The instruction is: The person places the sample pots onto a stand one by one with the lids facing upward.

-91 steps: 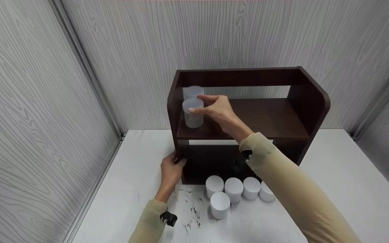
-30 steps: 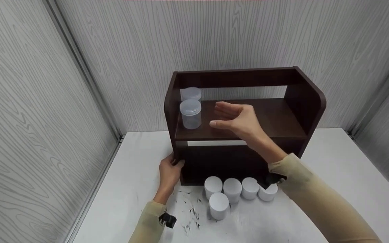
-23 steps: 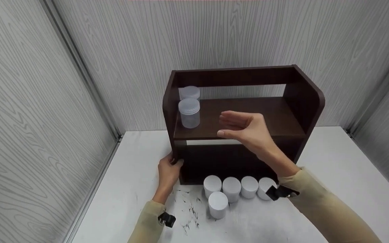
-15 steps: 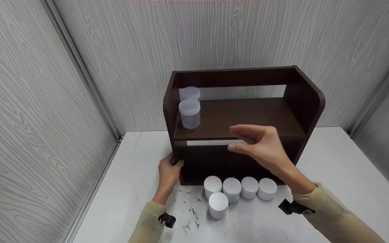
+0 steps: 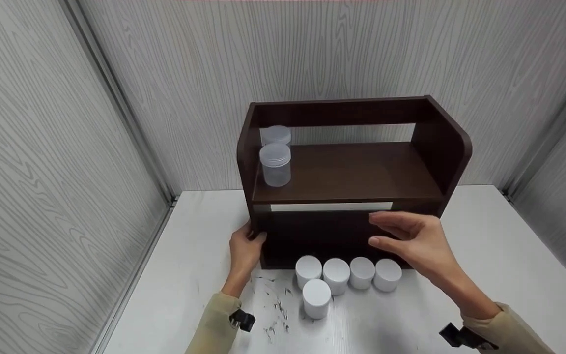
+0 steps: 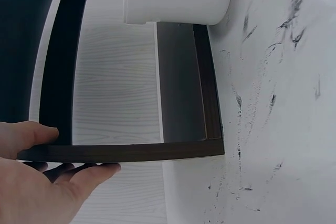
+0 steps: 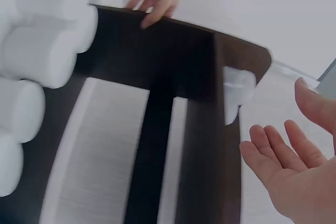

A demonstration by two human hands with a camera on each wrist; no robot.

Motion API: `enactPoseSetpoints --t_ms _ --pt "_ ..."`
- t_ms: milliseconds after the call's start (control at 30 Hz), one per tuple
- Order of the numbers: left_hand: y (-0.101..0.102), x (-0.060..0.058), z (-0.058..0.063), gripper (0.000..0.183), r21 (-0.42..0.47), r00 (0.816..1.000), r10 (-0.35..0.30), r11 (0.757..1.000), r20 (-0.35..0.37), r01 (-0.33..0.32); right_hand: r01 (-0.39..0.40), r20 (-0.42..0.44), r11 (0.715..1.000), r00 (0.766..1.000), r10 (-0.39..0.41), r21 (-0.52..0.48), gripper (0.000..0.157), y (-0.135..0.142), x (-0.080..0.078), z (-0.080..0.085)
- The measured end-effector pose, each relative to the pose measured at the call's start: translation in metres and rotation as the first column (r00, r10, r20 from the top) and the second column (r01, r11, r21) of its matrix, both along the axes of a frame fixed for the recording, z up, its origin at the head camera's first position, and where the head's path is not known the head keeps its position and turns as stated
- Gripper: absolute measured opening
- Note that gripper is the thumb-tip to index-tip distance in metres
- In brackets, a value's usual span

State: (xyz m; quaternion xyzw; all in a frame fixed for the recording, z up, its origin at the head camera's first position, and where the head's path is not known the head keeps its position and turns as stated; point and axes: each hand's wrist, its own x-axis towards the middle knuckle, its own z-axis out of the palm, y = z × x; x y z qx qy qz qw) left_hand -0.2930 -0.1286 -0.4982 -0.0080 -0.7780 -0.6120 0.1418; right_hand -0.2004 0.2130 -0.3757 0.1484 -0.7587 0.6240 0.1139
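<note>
My left hand [image 5: 246,250] grips the left side panel of a dark brown two-tier shelf [image 5: 352,200], thumb on the inner face and fingers outside, as the left wrist view shows. My right hand [image 5: 418,241] hovers in front of the shelf's lower right part, fingers and thumb apart with nothing between them. At the left end of the upper tier stand two translucent lidded jars, a front jar [image 5: 276,167] and a rear jar [image 5: 277,134] partly hidden behind it. Several white jars stand before the lower tier, among them a foremost white jar [image 5: 316,299] and a rightmost white jar [image 5: 387,275].
The shelf stands on a white table [image 5: 204,216] with dark scuff marks [image 5: 277,314] near the left forearm. A pale wood-grain wall [image 5: 342,49] rises behind it, with further panels at left and right.
My right hand has let go of the front translucent jar on the upper tier and moved down and to the right, away from it. The left hand keeps its grip on the shelf.
</note>
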Motion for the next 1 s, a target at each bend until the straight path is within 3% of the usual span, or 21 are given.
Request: enactPoseSetpoints --t_ms 567,767,1000 --pt "0.004 -0.001 -0.001 0.053 0.01 0.999 0.04 0.999 0.009 -0.04 0.119 0.178 0.986 0.974 -0.14 0.12 0.039 0.048 0.007 -0.072" --pt "0.003 -0.001 -0.002 0.05 -0.005 0.999 0.04 0.999 -0.019 -0.04 0.137 0.214 0.981 0.963 -0.164 0.139 0.039 0.063 0.004 -0.097" --pt "0.004 0.0 -0.003 0.049 -0.004 0.998 0.046 0.999 -0.031 -0.046 0.152 0.199 0.97 0.961 -0.19 0.19 0.047 0.075 0.001 -0.122"
